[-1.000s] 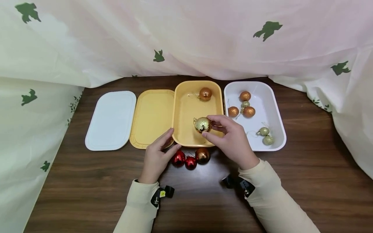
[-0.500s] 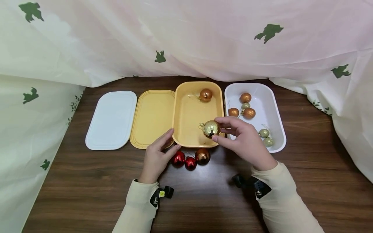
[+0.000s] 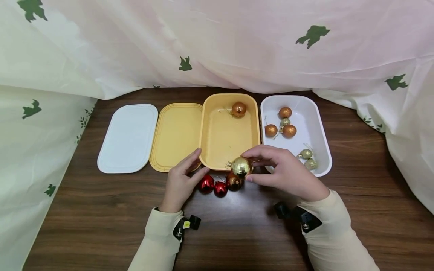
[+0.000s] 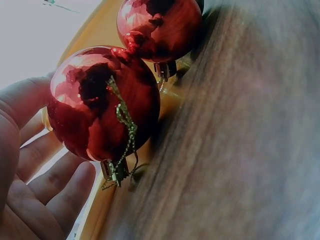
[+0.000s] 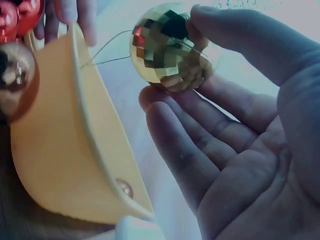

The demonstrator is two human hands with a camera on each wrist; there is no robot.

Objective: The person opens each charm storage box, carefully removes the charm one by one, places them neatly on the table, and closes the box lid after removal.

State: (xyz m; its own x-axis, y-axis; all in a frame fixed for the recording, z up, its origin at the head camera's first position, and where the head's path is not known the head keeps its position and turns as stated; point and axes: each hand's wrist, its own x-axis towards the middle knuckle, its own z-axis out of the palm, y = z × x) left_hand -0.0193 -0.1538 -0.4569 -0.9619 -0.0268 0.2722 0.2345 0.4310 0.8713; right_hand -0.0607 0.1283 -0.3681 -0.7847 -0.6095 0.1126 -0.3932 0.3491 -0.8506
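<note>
My right hand [image 3: 285, 169] pinches a faceted gold bauble [image 3: 241, 167] between thumb and fingertips. In the head view it overlaps the near rim of the yellow box [image 3: 228, 146] and a brown bauble [image 3: 234, 183]. A thread loop hangs from the gold bauble in the right wrist view. My left hand [image 3: 179, 186] rests its extended fingers at the box's near left corner, thumb apart from them. Just right of that thumb lie a larger red bauble [image 3: 206, 184] and a smaller red one [image 3: 220, 189], in front of the box. Inside the box sits a copper bauble [image 3: 239, 109].
To the right, a white box [image 3: 310, 131] holds several small glittery orange and gold baubles. A yellow lid [image 3: 176, 135] lies left of the yellow box, with a white lid [image 3: 128, 139] beyond it. A pale curtain [image 3: 237, 45] closes off the table's back.
My right hand has carried the gold bauble from over the yellow box, first rightward, then toward me to its front rim. My left hand has stayed at the box's corner.
</note>
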